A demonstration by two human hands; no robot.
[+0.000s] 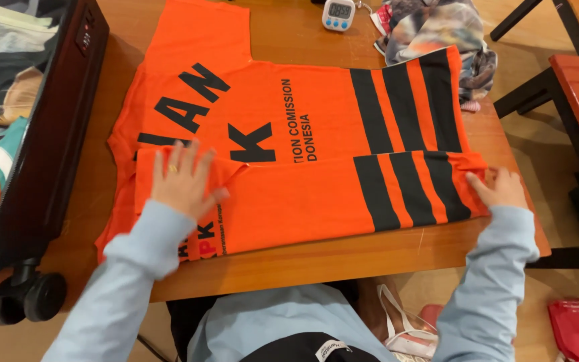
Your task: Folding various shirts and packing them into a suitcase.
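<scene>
Seen from above, a person in pale blue sleeves presses both hands onto an orange T-shirt spread flat on a wooden table. Nearest the table's front edge, the shirt's lower strip is folded up over itself. The left hand, a ring on one finger, lies flat with fingers spread on the folded strip near the sleeve, gripping nothing. The right hand pinches the folded hem at the black-striped end, fingers curled on the cloth. Black lettering and three black bands cross the shirt. At the left, an open dark suitcase full of clothes stands beside the table. Beyond the shirt, at the far edge, sit a small white digital timer and a crumpled patterned garment.
</scene>
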